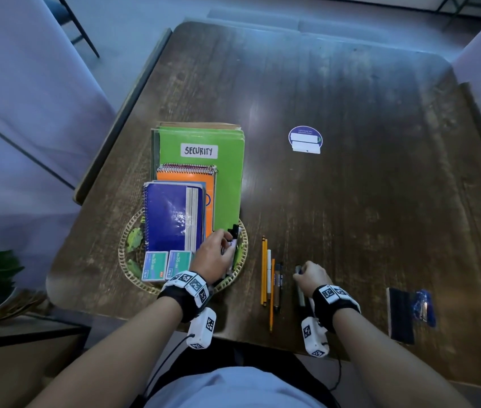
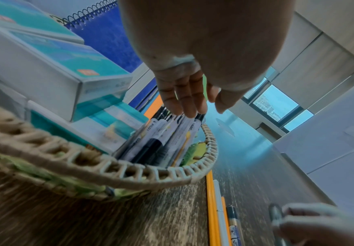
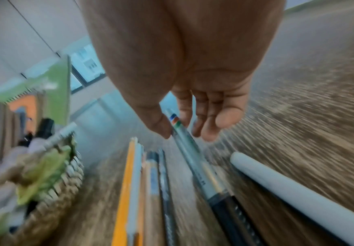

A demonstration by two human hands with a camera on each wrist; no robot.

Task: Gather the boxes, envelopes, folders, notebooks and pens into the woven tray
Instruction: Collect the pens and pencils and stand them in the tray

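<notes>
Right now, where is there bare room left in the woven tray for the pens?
Little. The woven tray holds notebooks, boxes and markers under the left hand. Only its left rim shows bare weave. The table beyond the pens is free.

Your left hand point(image 1: 214, 254) reaches forward from a bare forearm, wrist bent a little downward, its fingers point(image 2: 184, 98) held close together and pointing down, nearly straight, with the tips touching what lies under them. Your right hand point(image 1: 310, 275) sits lower and nearer your body, knuckles up and fingers curled. Its thumb and first finger pinch a slim object, the other fingers point(image 3: 211, 116) loosely bent beside them. Each wrist wears a black band with white marker blocks and a white camera unit below.
</notes>
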